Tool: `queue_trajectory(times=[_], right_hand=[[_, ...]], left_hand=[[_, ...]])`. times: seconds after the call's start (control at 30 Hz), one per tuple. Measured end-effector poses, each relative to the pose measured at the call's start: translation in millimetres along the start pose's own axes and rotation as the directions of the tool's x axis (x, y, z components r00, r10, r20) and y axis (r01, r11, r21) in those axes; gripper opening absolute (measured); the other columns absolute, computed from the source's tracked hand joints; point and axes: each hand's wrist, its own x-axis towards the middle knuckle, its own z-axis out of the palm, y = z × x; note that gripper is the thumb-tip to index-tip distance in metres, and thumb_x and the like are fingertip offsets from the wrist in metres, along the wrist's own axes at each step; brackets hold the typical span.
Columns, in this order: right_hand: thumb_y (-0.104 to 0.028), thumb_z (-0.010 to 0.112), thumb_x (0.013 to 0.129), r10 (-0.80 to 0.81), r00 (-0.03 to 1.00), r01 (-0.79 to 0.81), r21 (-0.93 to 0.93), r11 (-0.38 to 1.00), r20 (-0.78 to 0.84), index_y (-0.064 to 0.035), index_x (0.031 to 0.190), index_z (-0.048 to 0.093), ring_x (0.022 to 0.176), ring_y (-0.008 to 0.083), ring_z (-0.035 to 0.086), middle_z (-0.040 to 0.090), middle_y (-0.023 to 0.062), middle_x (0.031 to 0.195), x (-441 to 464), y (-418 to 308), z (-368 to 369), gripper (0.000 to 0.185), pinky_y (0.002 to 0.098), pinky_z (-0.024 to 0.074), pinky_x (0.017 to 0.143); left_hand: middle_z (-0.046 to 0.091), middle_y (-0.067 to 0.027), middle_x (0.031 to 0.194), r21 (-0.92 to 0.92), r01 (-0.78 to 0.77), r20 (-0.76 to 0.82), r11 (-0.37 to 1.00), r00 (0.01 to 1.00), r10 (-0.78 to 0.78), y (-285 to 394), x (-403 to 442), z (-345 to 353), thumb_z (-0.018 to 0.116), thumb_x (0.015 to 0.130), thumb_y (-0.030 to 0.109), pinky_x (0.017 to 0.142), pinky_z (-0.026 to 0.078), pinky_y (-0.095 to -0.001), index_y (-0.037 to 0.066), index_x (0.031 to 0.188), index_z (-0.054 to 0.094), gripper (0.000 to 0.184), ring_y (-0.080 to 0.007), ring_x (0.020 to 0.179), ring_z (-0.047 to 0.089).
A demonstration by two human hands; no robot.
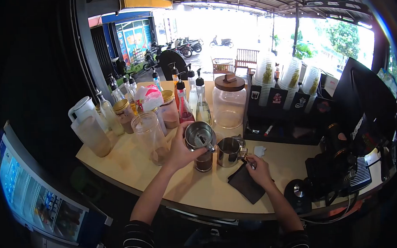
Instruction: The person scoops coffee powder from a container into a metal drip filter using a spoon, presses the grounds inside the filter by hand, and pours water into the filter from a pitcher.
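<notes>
Pale counter (289, 160) carries everything here. Big glass jar (227, 107) with wooden lid stands at the back, beyond the hands. Open clear jar (147, 134) is just left of the left hand. Pump bottles (202, 107) grouped behind. Dark cloth (248, 184) lies flat near the right wrist.

Left hand (182, 150): fingers wrapped round a metal cup (198, 132), grasping it, thumb on the near side. Cup overlaps the top of the glass (204, 163) with brown contents; contact between the two unclear.

Right hand (258, 169): fingers curled, tips at the handle side of the steel pitcher (227, 154). Can't tell whether they grip the handle. Pitcher stands upright on the counter, just right of the glass. Crumpled white paper (260, 151) lies beyond the right hand.
</notes>
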Motion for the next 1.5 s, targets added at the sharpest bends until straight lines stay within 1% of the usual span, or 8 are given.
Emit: queue_trajectory(times=[0.37,0.6,0.9,1.03,1.17,1.23,1.43,1.5], right_hand=[[-0.012,0.070,0.076,-0.300,0.946,0.259,-0.276,0.926,-0.119,-0.0083,0.108,0.061,0.085,0.0225,0.057,0.058,0.0061,0.088,1,7,5,0.033,0.0343,0.0471,0.072],[-0.013,0.070,0.076,-0.265,0.956,0.230,-0.237,0.944,-0.130,-0.0071,0.109,0.060,0.095,0.0243,0.054,0.055,0.0076,0.093,-6,-7,-3,0.035,0.0372,0.0409,0.086],[-0.004,0.067,0.077,-0.387,0.867,0.390,-0.057,0.919,-0.314,-0.0054,0.102,0.062,0.083,0.0177,0.057,0.057,0.0067,0.089,11,1,-12,0.025,0.0295,0.0464,0.074],[0.001,0.062,0.080,-0.305,0.872,0.371,0.113,0.922,-0.382,-0.0018,0.099,0.061,0.079,0.0088,0.049,0.052,0.0026,0.089,13,-42,-27,0.019,0.0239,0.0421,0.070],[0.003,0.063,0.079,-0.484,0.775,0.526,-0.012,0.851,-0.406,-0.0012,0.094,0.060,0.074,0.0082,0.047,0.051,0.0025,0.088,16,-128,-30,0.016,0.0216,0.0403,0.068],[0.002,0.065,0.077,-0.536,0.778,0.540,-0.087,0.837,-0.328,-0.0007,0.092,0.060,0.073,0.0105,0.049,0.054,0.0048,0.088,15,-176,-17,0.016,0.0234,0.0412,0.067],[-0.003,0.066,0.078,-0.680,0.732,0.661,-0.197,0.724,-0.044,-0.0011,0.093,0.065,0.083,0.0183,0.060,0.062,0.0097,0.095,4,-281,47,0.015,0.0284,0.0468,0.073],[-0.003,0.065,0.080,-0.742,0.667,0.744,-0.122,0.657,0.067,-0.0005,0.094,0.065,0.089,0.0245,0.063,0.063,0.0118,0.098,6,-296,69,0.015,0.0328,0.0492,0.077]], left_hand=[[0.048,-0.0099,0.128,-0.157,0.136,0.068,0.978,0.990,-0.127,-21,-6,7,0.083,0.065,0.008,0.107,0.036,-0.0363,0.006,0.133,0.036,0.083,-0.0203,0.123,0.047],[0.049,-0.0147,0.130,-0.088,0.061,0.034,0.994,0.998,-0.058,-24,-8,9,0.084,0.066,0.017,0.104,0.039,-0.0360,0.004,0.137,0.033,0.088,-0.0246,0.122,0.049],[0.037,-0.0148,0.142,0.182,-0.206,-0.389,0.962,0.883,0.262,-31,-51,-71,0.074,0.076,0.021,0.109,0.026,-0.0416,0.002,0.140,0.029,0.080,-0.0265,0.132,0.036],[0.039,-0.0166,0.138,0.148,-0.093,-0.534,0.985,0.831,0.158,-53,-53,-122,0.076,0.075,0.025,0.108,0.026,-0.0436,0.002,0.140,0.027,0.084,-0.0269,0.130,0.037],[0.040,-0.0182,0.136,0.176,0.145,-0.370,0.974,0.926,-0.071,-91,-63,-123,0.085,0.064,0.029,0.107,0.029,-0.0422,-0.001,0.137,0.026,0.099,-0.0282,0.131,0.035],[0.038,-0.0193,0.136,-0.082,0.261,-0.206,0.962,0.940,-0.272,-109,-70,-111,0.090,0.056,0.031,0.108,0.031,-0.0420,-0.001,0.137,0.027,0.107,-0.0280,0.132,0.034],[0.039,-0.0178,0.133,-0.307,0.173,-0.047,0.936,0.980,-0.196,-145,-51,-108,0.089,0.053,0.019,0.105,0.037,-0.0402,0.001,0.137,0.028,0.105,-0.0285,0.128,0.040],[0.042,-0.0162,0.130,-0.153,0.074,-0.065,0.986,0.994,-0.084,-140,-49,-114,0.087,0.052,0.016,0.104,0.038,-0.0401,0.003,0.137,0.030,0.103,-0.0297,0.125,0.043]])
